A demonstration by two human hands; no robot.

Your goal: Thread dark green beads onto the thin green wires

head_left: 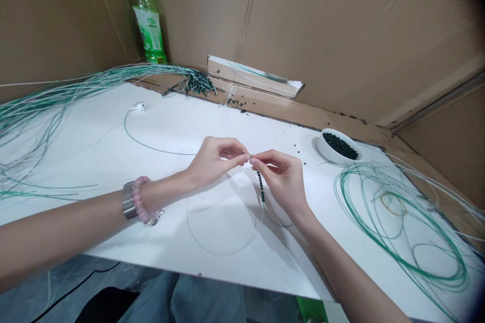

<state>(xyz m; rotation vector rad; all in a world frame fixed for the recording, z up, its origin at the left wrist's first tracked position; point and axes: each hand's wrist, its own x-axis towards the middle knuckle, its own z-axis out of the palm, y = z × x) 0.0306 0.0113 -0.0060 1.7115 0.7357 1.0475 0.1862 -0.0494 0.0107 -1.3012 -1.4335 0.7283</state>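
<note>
My left hand (pixel 220 160) and my right hand (pixel 282 176) meet fingertip to fingertip above the white board. Both are closed in a pinch on a thin green wire (pixel 162 151), and the exact spot between the fingertips is too small to make out. From my right fingertips hangs a short row of dark beads (pixel 261 186), with the wire curving on below it toward my right wrist. Another stretch of wire runs left from my left hand to a small white object (pixel 138 106). A bracelet of pink beads and a metal band circle my left wrist.
A white bowl (pixel 325 152) of dark beads stands at the right, behind coiled green wire (pixel 397 257). Long wires (pixel 76 88) with beaded ends (pixel 199 83) spread over the left. A green bottle (pixel 149 25) stands against the cardboard wall (pixel 322 25). Loose beads dot the back edge.
</note>
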